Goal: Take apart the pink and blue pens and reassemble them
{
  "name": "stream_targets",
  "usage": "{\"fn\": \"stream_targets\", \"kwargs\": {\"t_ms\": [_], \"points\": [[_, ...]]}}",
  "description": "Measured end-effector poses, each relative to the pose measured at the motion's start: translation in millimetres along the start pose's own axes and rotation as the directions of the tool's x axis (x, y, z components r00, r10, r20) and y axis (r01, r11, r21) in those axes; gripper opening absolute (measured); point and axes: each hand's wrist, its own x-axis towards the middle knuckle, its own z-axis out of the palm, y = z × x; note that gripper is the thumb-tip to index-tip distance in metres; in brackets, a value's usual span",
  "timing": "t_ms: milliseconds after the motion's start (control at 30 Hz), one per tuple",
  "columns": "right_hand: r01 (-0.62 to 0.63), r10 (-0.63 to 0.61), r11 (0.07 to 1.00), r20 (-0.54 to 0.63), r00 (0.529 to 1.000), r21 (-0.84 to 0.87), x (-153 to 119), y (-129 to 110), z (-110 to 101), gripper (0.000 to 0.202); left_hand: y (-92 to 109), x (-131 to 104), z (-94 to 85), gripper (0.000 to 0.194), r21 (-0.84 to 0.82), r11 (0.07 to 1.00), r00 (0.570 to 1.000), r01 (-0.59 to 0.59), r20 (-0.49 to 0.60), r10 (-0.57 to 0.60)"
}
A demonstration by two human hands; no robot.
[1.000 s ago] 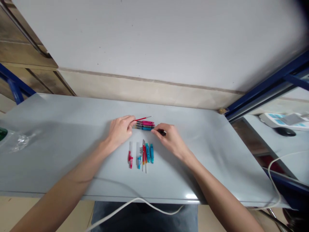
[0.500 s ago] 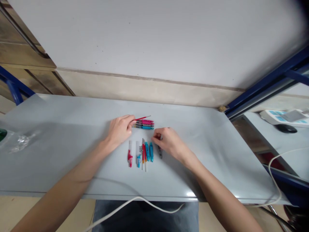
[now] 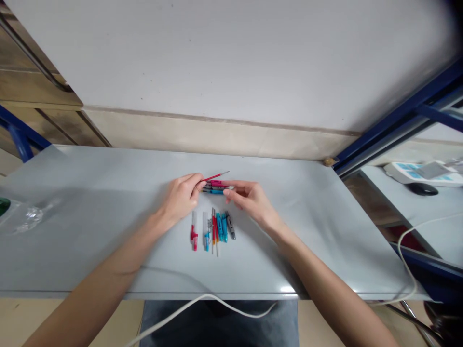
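Observation:
Pinched in my left hand is a thin red pen refill, its pale tip pointing up and to the right. My right hand is at the right ends of a row of pen barrels in pink and blue, with grey between. Its index finger and thumb are apart and touch or nearly touch these barrels. Closer to me lie a red-clipped clear pen part, a blue-clipped one, red refills, blue barrels and a grey barrel. Small springs lie by the refills.
A grey table stands against the wall. A clear plastic bag lies at its left. A white cable hangs across the front edge. On another surface at the right are a black mouse and a white device.
My right hand has left the grey barrel beside the blue ones and moved up to the row of barrels. My left hand keeps the red refill almost in place.

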Motion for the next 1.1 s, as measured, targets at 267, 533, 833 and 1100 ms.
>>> {"fn": "stream_targets", "kwargs": {"t_ms": [267,533,833,1100], "points": [[0.012,0.081,0.796,-0.126,0.989,0.605,1.3,0.9,9.5,0.027,12.8,-3.6,2.4,0.023,-0.028,0.981,0.979,-0.19,0.071,0.191],[0.275,0.076,0.829,-0.586,0.807,0.486,18.5,8.1,-36.0,0.028,6.0,-1.7,2.2,0.022,0.099,0.995,0.997,-0.019,0.071,0.012],[0.07,-0.063,0.989,-0.063,0.996,0.132,-2.0,-1.1,39.1,0.04,2.6,-0.3,2.0,0.02,0.194,0.977,0.996,0.086,-0.007,-0.086],[0.035,-0.037,0.999,-0.066,0.997,-0.029,2.3,6.0,26.4,0.037,2.8,0.0,1.6,0.02,0.213,0.97,0.993,0.113,0.001,-0.116]]}}
